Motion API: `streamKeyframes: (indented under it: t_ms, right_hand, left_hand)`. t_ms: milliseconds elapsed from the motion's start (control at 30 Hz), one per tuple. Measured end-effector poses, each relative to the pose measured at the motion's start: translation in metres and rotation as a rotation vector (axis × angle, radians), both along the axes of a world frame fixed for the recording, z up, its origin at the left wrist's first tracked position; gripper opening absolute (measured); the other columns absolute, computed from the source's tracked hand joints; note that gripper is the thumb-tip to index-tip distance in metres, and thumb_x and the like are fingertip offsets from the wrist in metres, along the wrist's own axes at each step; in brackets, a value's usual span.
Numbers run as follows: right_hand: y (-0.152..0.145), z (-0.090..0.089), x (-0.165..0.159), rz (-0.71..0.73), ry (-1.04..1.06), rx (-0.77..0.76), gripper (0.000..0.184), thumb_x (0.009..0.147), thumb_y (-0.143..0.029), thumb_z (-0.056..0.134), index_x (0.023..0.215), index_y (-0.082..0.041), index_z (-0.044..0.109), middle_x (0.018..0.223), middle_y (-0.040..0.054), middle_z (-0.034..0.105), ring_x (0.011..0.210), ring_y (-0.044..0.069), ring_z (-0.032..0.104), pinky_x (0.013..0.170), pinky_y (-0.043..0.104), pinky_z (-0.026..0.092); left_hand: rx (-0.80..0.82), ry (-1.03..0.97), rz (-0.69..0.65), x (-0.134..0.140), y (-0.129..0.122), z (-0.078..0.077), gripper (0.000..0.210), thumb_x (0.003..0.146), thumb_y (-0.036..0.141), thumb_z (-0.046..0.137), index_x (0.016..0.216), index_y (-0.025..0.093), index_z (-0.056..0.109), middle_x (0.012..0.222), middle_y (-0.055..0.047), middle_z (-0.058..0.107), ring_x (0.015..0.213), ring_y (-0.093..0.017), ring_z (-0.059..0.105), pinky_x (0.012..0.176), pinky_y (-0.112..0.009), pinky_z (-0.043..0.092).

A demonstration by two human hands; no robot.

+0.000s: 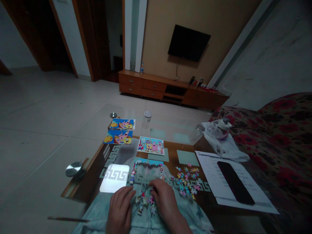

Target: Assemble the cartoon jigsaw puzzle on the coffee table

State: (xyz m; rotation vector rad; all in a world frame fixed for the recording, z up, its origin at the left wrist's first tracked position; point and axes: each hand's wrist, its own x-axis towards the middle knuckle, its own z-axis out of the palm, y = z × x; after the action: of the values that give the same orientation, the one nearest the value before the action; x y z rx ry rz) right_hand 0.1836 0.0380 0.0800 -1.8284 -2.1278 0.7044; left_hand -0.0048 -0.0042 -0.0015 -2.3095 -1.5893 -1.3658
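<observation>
Loose jigsaw puzzle pieces (pixel 143 199) lie in a small cluster between my two hands, close to my body. My left hand (pixel 120 208) rests at the left side of them, its fingers loosely bent and apart, with nothing seen in it. At their right side, my right hand (pixel 165 198) has its fingers curled inward; whatever is at its fingertips is hidden. Just beyond the hands is a partly joined puzzle border (pixel 149 162), with a top strip and two side strips. Past it lies a cartoon picture card (pixel 151 145). A larger scatter of pieces (pixel 187 182) spreads to the right.
The glass table holds two cartoon sheets (pixel 118 137), a lidded jar (pixel 147 118) and a bright white square (pixel 114 178). At right are papers (pixel 204 175), a black phone-like object (pixel 235 182) and a plastic bag (pixel 219 139). A flowered sofa (pixel 275 130) stands beyond.
</observation>
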Motion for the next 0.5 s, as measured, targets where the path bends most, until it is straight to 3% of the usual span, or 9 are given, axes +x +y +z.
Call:
streamKeyframes:
  t_ms: [133,267,500]
  right_hand:
    - [-0.002,-0.003,0.031,-0.148,0.164,0.054,0.022,0.081,-0.011,0.049,0.081,-0.020,0.070,0.085,0.0058,0.071,0.083,0.021,0.064,0.076,0.027,0.043]
    - [0.003,-0.006,0.058,-0.231,0.225,0.146,0.021,0.083,-0.022,0.051,0.074,-0.019,0.070,0.079,0.0071,0.069,0.079,0.023,0.063,0.073,0.030,0.044]
    - [0.008,-0.020,0.049,-0.291,0.334,0.106,0.018,0.082,-0.027,0.051,0.074,-0.019,0.065,0.070,0.0046,0.069,0.068,0.022,0.064,0.063,0.028,0.046]
  left_hand:
    - [-0.024,0.002,-0.001,0.009,0.001,0.001,0.032,0.087,0.014,0.041,0.113,0.023,0.057,0.114,-0.008,0.061,0.106,-0.022,0.056,0.085,-0.038,0.046]
    - [-0.022,0.051,-0.089,0.034,0.005,0.005,0.033,0.084,0.012,0.041,0.112,0.022,0.057,0.116,-0.009,0.060,0.109,-0.023,0.054,0.087,-0.039,0.046]
    - [-0.004,0.185,-0.252,0.060,0.015,0.010,0.037,0.074,0.007,0.048,0.107,0.021,0.057,0.115,-0.007,0.064,0.108,-0.023,0.057,0.087,-0.040,0.046]
